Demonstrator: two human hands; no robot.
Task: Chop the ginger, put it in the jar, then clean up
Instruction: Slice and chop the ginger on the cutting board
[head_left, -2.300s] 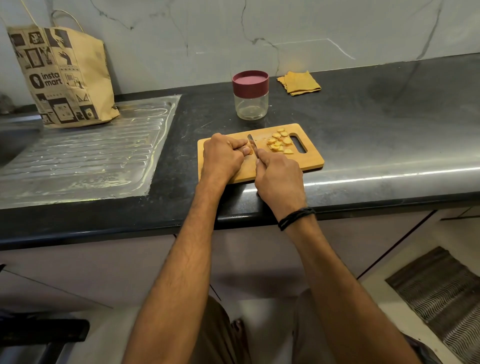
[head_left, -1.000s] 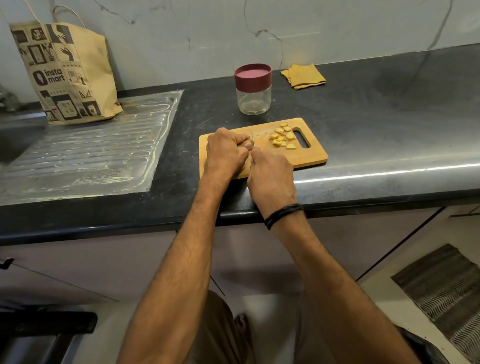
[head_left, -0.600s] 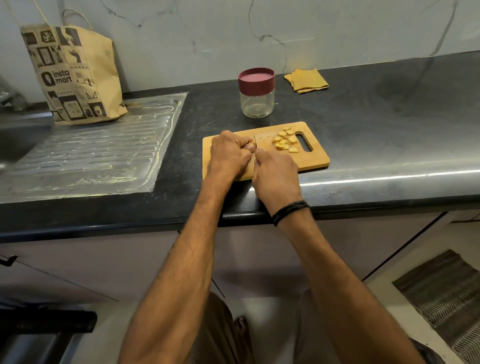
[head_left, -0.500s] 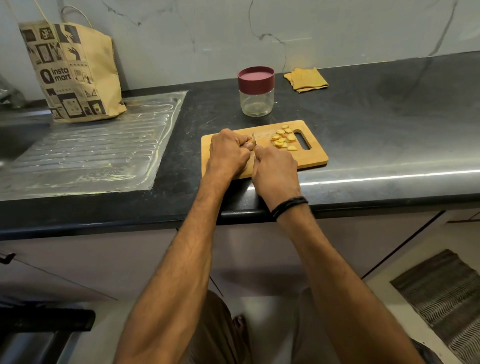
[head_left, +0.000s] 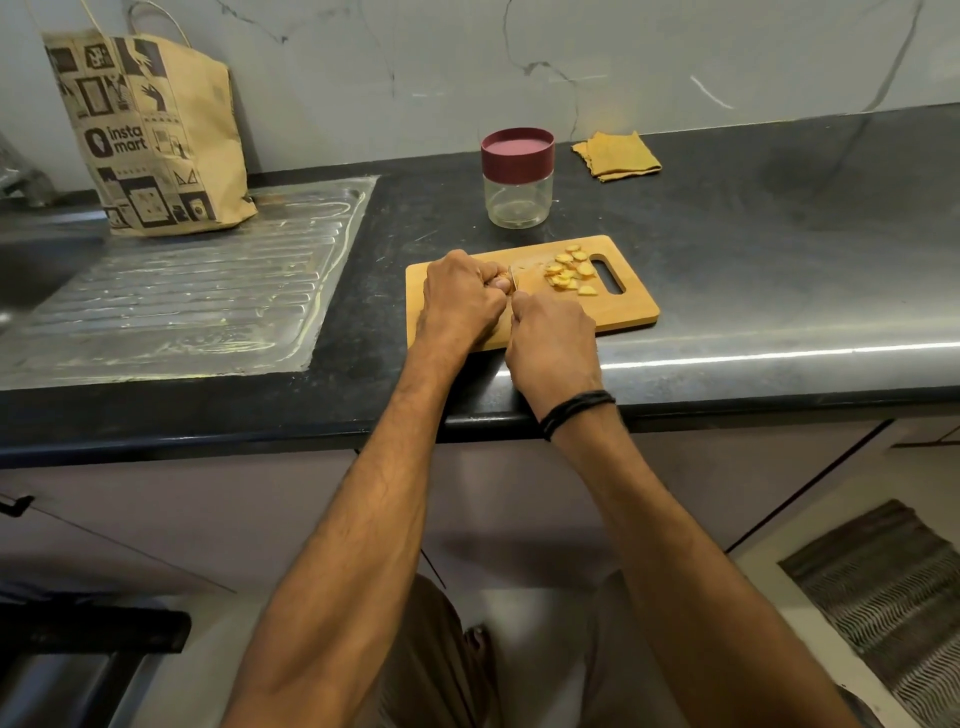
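Ginger: the uncut ginger stub (head_left: 500, 275) sits on the left-centre of the cutting board (head_left: 626, 312), almost wholly covered by fingers; only a sliver shows. The ginger slices (head_left: 569, 273) lie in a loose heap just beside the board's handle slot, apart from the blade.

Hands: the left hand (head_left: 460, 304) is curled over the stub and pinches it at the fingertips. The right hand (head_left: 553, 343) is closed round the handle of the knife (head_left: 513, 280); the handle itself is hidden, and only a narrow strip of blade shows, upright, hard against the left fingertips.

Assessment: chopping is in progress and the stub appears short, so the margin between edge and fingers is slim. Recommended practice: tuck the fingertips back, let the knuckles guide the blade, cut straight down without sawing force, and lay the last nub flat side down before halving it. The board overhangs nothing and looks stable.

Surroundings: the jar (head_left: 517, 197) stands just behind the board with its lid (head_left: 517, 153) on; it will need opening before transfer. A folded cloth (head_left: 616, 156) lies near the wall, available for wiping the counter (head_left: 779, 234). A paper bag (head_left: 156, 135) stands on the draining board (head_left: 182, 291), well apart.
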